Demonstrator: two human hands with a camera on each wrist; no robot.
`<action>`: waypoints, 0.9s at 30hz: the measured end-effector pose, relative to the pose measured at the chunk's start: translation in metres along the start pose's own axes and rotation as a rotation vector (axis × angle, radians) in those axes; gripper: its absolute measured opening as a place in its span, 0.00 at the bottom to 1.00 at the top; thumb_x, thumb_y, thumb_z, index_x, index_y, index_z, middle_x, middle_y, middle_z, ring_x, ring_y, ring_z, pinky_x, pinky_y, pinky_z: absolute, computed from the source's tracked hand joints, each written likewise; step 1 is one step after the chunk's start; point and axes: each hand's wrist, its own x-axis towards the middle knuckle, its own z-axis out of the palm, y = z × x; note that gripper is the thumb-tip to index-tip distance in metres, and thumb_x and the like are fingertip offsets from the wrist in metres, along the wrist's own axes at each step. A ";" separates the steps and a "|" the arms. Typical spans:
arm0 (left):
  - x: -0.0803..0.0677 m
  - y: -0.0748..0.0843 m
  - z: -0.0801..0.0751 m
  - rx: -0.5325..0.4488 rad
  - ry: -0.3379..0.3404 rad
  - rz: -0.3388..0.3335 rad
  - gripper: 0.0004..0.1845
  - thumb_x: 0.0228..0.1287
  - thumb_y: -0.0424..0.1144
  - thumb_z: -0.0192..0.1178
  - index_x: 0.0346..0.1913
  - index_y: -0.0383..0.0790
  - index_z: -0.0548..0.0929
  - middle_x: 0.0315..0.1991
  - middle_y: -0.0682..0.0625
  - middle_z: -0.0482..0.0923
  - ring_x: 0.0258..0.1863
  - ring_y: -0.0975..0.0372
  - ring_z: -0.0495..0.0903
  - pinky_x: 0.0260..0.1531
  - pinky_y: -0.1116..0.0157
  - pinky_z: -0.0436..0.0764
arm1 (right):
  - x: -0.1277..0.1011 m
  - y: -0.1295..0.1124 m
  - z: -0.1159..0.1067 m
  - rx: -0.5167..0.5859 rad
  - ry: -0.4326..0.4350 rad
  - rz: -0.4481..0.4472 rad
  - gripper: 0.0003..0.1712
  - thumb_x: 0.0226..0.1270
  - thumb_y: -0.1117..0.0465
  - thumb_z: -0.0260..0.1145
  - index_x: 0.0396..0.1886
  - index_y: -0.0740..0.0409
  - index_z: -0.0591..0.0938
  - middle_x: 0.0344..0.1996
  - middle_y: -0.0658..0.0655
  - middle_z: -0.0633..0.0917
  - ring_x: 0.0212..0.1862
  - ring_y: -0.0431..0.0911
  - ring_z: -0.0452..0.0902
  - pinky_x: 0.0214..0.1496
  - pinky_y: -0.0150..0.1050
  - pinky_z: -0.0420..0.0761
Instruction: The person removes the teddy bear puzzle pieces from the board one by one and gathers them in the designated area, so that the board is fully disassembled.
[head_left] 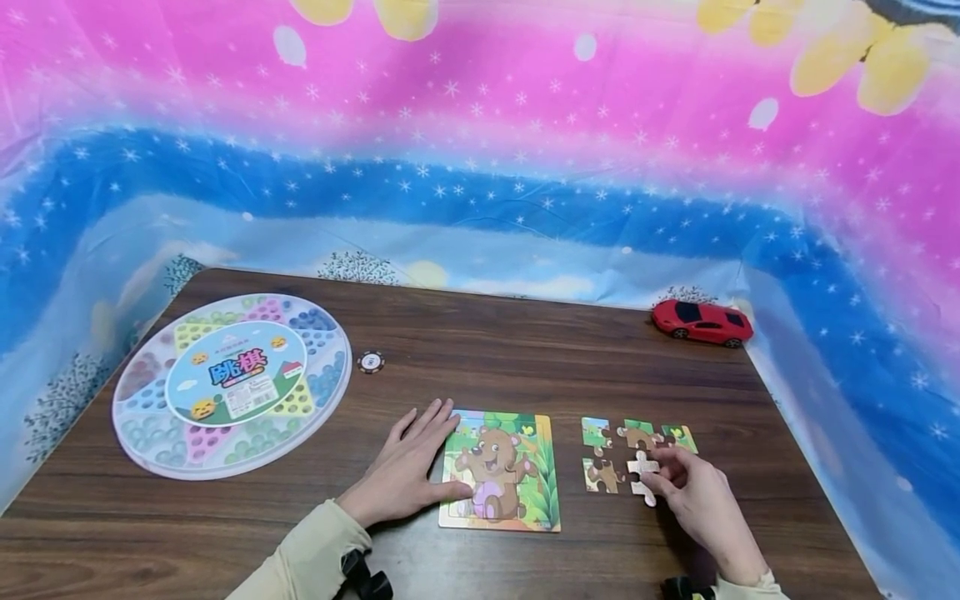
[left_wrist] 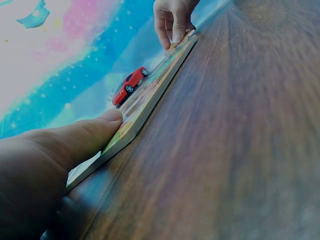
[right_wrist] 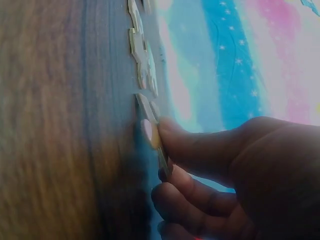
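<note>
A square jigsaw puzzle (head_left: 498, 467) with a cartoon bear lies on the table. My left hand (head_left: 405, 473) rests along its left side, fingers spread, and its thumb (left_wrist: 107, 125) lies on the picture in the left wrist view. To the puzzle's right, my right hand (head_left: 703, 498) pinches a jigsaw piece (head_left: 642, 475) between thumb and fingers; the right wrist view shows this piece (right_wrist: 151, 131) tilted at the tabletop. Several other pieces are grouped beside it: a blue-and-green one (head_left: 596, 432), a brown one (head_left: 602, 477) and a green corner (head_left: 681, 437) among them.
A round Chinese checkers set (head_left: 236, 375) under a clear cover occupies the left of the table (head_left: 480, 350). Beside it lies a small poker chip (head_left: 371, 362). At the back right corner stands a red toy car (head_left: 701, 322). A patterned cloth (head_left: 480, 192) hangs around the table.
</note>
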 end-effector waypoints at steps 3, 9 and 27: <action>0.000 0.000 0.000 0.000 -0.002 0.001 0.54 0.55 0.71 0.59 0.75 0.38 0.58 0.77 0.44 0.46 0.76 0.55 0.42 0.72 0.51 0.39 | 0.000 0.000 0.001 0.007 -0.006 0.002 0.16 0.60 0.60 0.73 0.47 0.59 0.84 0.26 0.48 0.80 0.28 0.40 0.74 0.29 0.33 0.73; 0.000 0.000 0.000 -0.001 0.000 0.009 0.54 0.56 0.70 0.59 0.75 0.38 0.58 0.77 0.43 0.46 0.76 0.55 0.42 0.72 0.51 0.40 | -0.001 0.000 0.002 -0.008 -0.001 -0.012 0.15 0.60 0.60 0.73 0.46 0.58 0.84 0.26 0.48 0.80 0.28 0.40 0.74 0.30 0.34 0.73; 0.000 -0.002 0.002 0.003 0.015 0.011 0.53 0.56 0.71 0.59 0.75 0.38 0.59 0.77 0.43 0.47 0.76 0.55 0.43 0.71 0.50 0.40 | 0.001 0.000 0.007 -0.039 -0.015 0.017 0.10 0.62 0.60 0.71 0.42 0.55 0.83 0.27 0.47 0.78 0.28 0.40 0.72 0.30 0.35 0.71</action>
